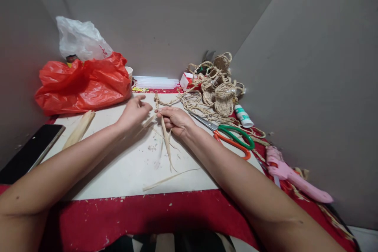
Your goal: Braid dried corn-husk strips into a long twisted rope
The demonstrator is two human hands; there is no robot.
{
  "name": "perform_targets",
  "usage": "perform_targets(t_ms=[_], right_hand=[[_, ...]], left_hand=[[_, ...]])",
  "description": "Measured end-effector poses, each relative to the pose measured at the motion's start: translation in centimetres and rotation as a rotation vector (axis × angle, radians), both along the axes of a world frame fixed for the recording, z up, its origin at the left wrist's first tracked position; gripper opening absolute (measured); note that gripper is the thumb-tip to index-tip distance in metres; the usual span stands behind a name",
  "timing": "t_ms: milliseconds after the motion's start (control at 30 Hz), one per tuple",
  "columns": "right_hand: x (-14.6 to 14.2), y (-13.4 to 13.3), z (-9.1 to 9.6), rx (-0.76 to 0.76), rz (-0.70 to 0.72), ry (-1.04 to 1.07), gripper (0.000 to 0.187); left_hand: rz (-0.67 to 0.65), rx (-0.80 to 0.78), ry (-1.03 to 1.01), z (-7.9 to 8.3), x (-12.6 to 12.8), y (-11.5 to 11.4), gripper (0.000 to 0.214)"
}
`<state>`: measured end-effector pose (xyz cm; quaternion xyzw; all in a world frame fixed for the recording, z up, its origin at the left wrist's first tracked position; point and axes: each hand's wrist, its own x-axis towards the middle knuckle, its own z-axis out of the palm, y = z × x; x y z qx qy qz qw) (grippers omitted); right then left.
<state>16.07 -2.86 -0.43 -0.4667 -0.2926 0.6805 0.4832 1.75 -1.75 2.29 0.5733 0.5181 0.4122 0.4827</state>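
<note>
Landmark for all positions: the scissors (210, 124), lying with the blades pointing away and to the left.

Work piece: a plaited cord (156, 104) of pale fibre, located left of the scissors' tips and slightly farther from the wearer than they are. Loose strands (166, 139) leave its near end and hang to the left of the scissors, toward the wearer.

Right hand (175, 120): positioned between the cord and the scissors, just beside the tips. Its grip is closed at the fingertips, pinching the point where plait gives way to loose strands.

Left hand (134, 110): farther left of the scissors, beyond the right hand. Fingers bent and partly apart; whether a thin strand sits in that grip cannot be told.

Governing relation, in this inspector's judgement: the plait's short held length runs from the right grip away from the wearer, while the loose ends split on the opposite side. One group drops almost straight toward the wearer; another slants left, away from the scissors, passing close to the left hand, which is judged the nearer hand for that group. The right hand is nearer the dropping group.

Also noted: a coiled pile of plaited cord (226, 100) beyond the scissors, and a single detached strand (155, 185) to their left, closer to the wearer.
</note>
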Motion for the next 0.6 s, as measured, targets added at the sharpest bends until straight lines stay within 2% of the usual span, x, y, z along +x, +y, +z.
perform_targets(t_ms=[100,167,267,433,600], right_hand=[[0.0,-0.1,0.0,-0.009,0.007,-0.026,0.008],[0.0,0.0,-0.2,-0.002,0.010,-0.067,0.008],[0.1,0.0,-0.7,0.046,-0.008,-0.155,0.007],[0.0,-0.2,-1.0,0.151,-0.076,-0.252,0.020],[0.2,-0.1,-0.9,0.182,-0.060,-0.285,0.015]], left_hand=[[-0.208,-0.329,-0.115,-1.1,0.9,0.1,0.018],[-0.306,-0.428,-0.157,-1.6,1.3,0.2,0.006],[-0.318,-0.371,-0.097,-1.9,1.3,0.3,0.010],[-0.321,-0.283,-0.029,-2.0,1.0,0.1,0.019],[-0.286,-0.171,-0.064,-3.1,0.9,0.0,0.016]])
